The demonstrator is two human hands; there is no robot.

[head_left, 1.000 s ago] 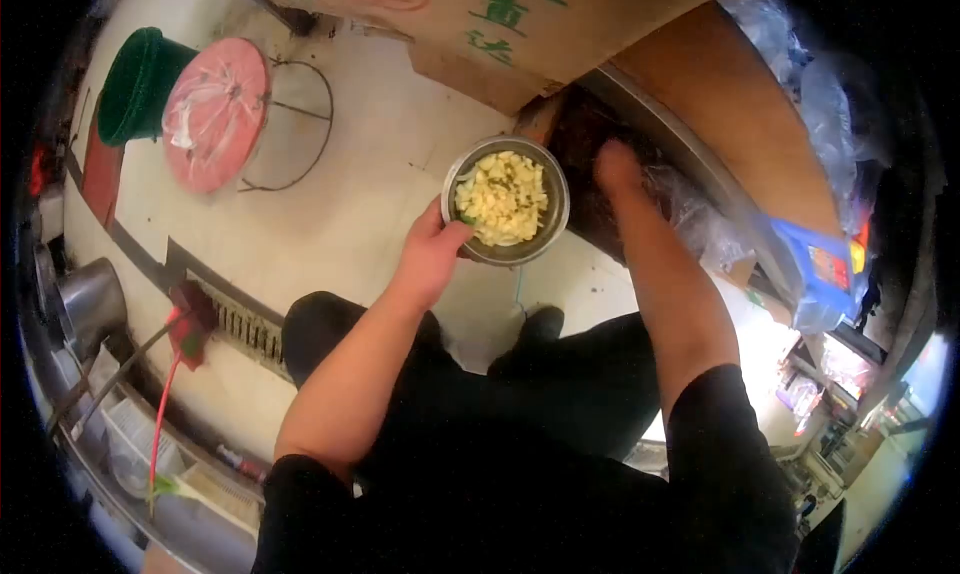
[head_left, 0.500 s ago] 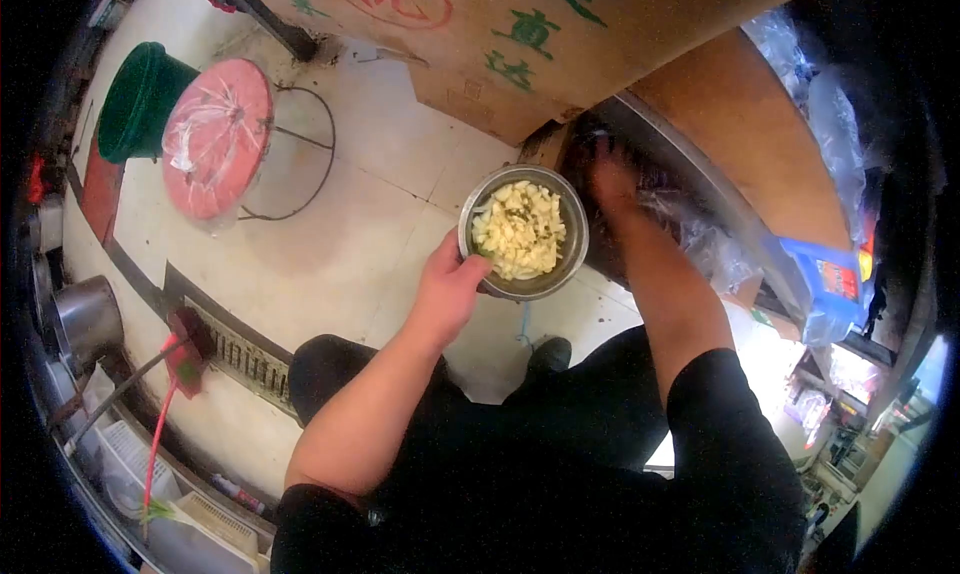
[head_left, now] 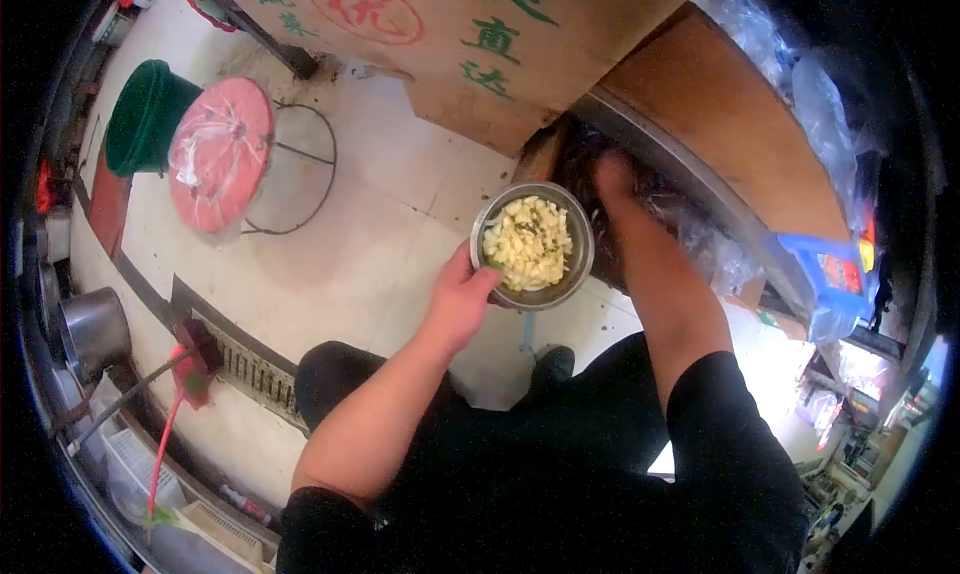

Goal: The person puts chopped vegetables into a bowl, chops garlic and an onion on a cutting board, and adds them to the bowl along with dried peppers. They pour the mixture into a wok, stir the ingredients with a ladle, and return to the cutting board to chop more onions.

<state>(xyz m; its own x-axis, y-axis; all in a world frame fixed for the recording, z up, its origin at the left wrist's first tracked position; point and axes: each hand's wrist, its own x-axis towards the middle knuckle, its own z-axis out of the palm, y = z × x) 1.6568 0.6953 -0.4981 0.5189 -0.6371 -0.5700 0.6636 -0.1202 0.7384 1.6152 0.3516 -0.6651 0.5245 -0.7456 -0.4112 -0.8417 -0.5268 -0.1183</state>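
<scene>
Right below you, a pale tiled floor (head_left: 385, 244) spreads out, smudged and speckled with dark crumbs near the furniture. Above it, your left hand (head_left: 464, 299) is closed on the near-left side of a round metal bowl (head_left: 582, 272), thumb over the rim; the bowl holds chopped pale-yellow food (head_left: 530, 244) with dark bits on top. Your right hand (head_left: 613, 178) reaches into a dark recess beyond the bowl, beside crumpled clear plastic (head_left: 722, 259); it is blurred, so you cannot tell how far open it is or whether it grips anything.

Ahead stands a large cardboard box (head_left: 425, 49) printed in green and red. On your right, a brown board (head_left: 710, 99) runs along a metal edge, with clear bags (head_left: 825, 104) past it and a blue package (head_left: 822, 279) nearer you. To your left, a pink round stool (head_left: 225, 164) covered in clear plastic stands beside a green bucket (head_left: 150, 119); nearer are a drain grate (head_left: 255, 374) and a metal pot (head_left: 95, 331).
</scene>
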